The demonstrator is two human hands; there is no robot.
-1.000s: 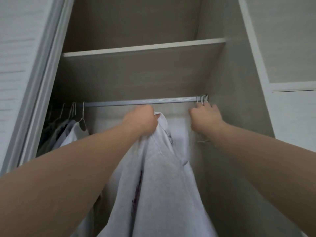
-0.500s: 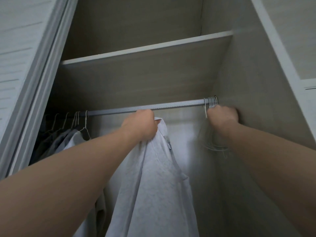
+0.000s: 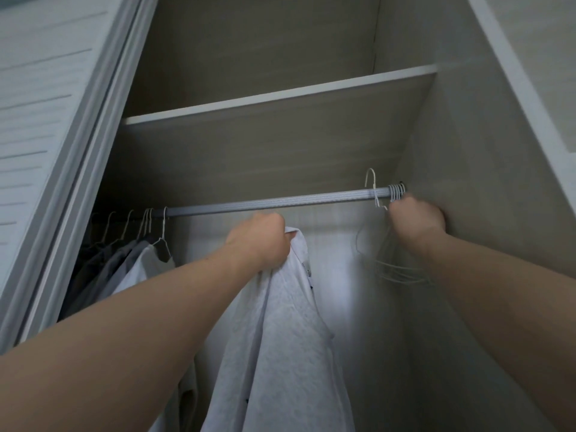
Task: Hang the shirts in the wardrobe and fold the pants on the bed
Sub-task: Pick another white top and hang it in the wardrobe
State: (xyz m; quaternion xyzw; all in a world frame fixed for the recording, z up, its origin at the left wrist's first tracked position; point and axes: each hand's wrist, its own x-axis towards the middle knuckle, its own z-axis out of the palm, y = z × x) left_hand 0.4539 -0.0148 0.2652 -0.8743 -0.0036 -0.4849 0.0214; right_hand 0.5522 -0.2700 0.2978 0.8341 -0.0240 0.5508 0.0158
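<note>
Rail [image 3: 280,201]: grey metal, lengthwise ribbed, satin sheen. Wire hangers [image 3: 395,193]: thin wire, pale smooth coating. Shirt [image 3: 280,338]: light grey marl knit cloth, matt, soft. Shelf [image 3: 265,145]: beige wood-grain board, matt, white edge band. Door [image 3: 37,120]: white, matt, fine horizontal grooves. Hung clothes [image 3: 124,263]: grey and white cloth, matt.

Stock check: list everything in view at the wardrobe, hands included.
Rail: one, grey, under the shelf.
Shelf: one, white-edged, above the rail.
Sliding door: one, white, left.
Hung garments: several, dark, grey, white, rail's left end.
Spare hangers: a bunch, white wire, rail's right end.
Lifted hanger: one, white wire, hook above the rail.
Shirt: one, light grey, hanging below the rail.
Left hand: grips the shirt.
Right hand: grips the lifted hanger.
</note>
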